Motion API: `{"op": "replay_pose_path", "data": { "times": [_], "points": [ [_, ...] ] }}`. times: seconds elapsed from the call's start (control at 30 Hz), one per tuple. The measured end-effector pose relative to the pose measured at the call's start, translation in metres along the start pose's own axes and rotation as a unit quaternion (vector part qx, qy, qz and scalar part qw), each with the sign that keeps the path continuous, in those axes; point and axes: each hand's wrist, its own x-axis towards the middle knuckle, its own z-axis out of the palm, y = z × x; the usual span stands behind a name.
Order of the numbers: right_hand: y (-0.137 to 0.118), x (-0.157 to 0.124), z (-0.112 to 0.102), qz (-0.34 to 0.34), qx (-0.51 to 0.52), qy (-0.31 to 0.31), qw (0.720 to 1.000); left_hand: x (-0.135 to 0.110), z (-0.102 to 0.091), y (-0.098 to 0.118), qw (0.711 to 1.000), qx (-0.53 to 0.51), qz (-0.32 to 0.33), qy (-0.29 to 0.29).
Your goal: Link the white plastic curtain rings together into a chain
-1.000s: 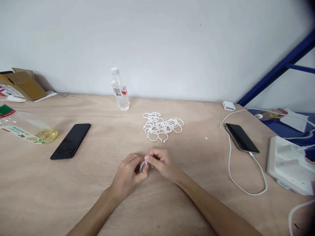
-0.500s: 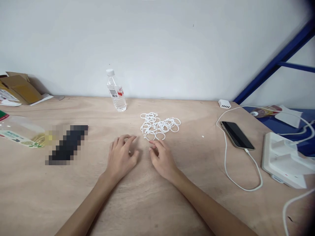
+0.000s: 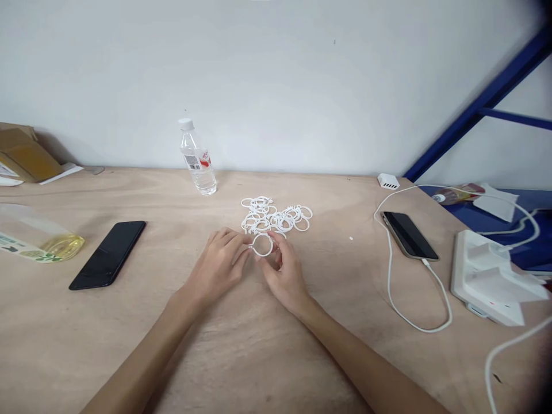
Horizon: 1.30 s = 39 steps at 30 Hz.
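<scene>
- the left hand (image 3: 219, 267) and the right hand (image 3: 283, 271) sit close together over the table, fingers curled, not spread, and not pressed flat against each other
- between them a white plastic ring (image 3: 263, 245) stands on edge, pinched by the fingertips of both hands, just in front of the heap
- the wooden table (image 3: 259, 356) runs under everything, pale plywood with a visible grain
- a heap of tangled white plastic rings (image 3: 271, 216) lies just beyond the hands
- to the left lies a black phone (image 3: 107, 255), face up and at a slant
- further left, a plastic bottle (image 3: 43, 242) with a little yellow oil lies on its side at the table's edge
- to the right, a second phone (image 3: 409, 236) lies face up, plugged into a white cable (image 3: 390, 276)
- past that sits a white plastic tray (image 3: 485, 279), near the right edge
- further back, a clear water bottle (image 3: 196, 164) with a red label stands upright
- a small white charger (image 3: 388, 181) sits at the back edge of the table
- a cardboard box (image 3: 26, 155) sits at the far left corner
- a blue metal frame (image 3: 483, 109) slants up the right side, in front of a white wall (image 3: 259, 75)
</scene>
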Motion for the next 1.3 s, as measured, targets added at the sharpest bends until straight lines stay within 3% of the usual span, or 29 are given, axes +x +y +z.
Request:
{"op": "replay_pose_path", "data": {
  "times": [0.13, 0.23, 0.37, 0.6, 0.73, 0.87, 0.97, 1.07, 1.2, 1.3],
  "points": [
    [-0.005, -0.001, -0.003, -0.005, 0.036, -0.044, 0.998, -0.005, -0.01, 0.014, 0.995, -0.09, -0.014, 0.049],
    [-0.005, -0.003, -0.003, -0.016, 0.029, -0.081, 0.996, -0.009, -0.001, 0.023, 0.982, -0.146, -0.087, 0.077],
    [-0.002, -0.007, -0.003, -0.025, 0.0, -0.074, 0.997, -0.015, 0.02, 0.033, 0.964, -0.183, -0.165, 0.098],
    [-0.006, -0.009, -0.005, 0.029, 0.045, -0.08, 0.995, -0.015, 0.034, 0.05, 0.93, -0.223, -0.28, 0.082],
    [-0.006, -0.008, -0.003, 0.033, 0.049, -0.069, 0.996, -0.011, 0.037, 0.051, 0.881, -0.32, -0.329, 0.111],
    [-0.003, -0.009, -0.001, 0.04, 0.068, -0.063, 0.995, -0.007, 0.038, 0.043, 0.803, -0.466, -0.341, 0.147],
    [-0.003, -0.008, 0.0, 0.073, 0.084, -0.077, 0.991, -0.004, 0.032, 0.031, 0.769, -0.497, -0.358, 0.183],
    [-0.002, -0.005, -0.001, 0.122, 0.13, -0.051, 0.983, -0.005, 0.026, 0.02, 0.789, -0.46, -0.354, 0.201],
    [-0.004, -0.001, -0.005, 0.138, 0.194, -0.022, 0.971, -0.011, 0.029, 0.015, 0.853, -0.389, -0.309, 0.158],
    [-0.008, 0.001, -0.008, 0.138, 0.23, -0.033, 0.963, -0.015, 0.034, 0.019, 0.891, -0.332, -0.286, 0.122]
  ]
}}
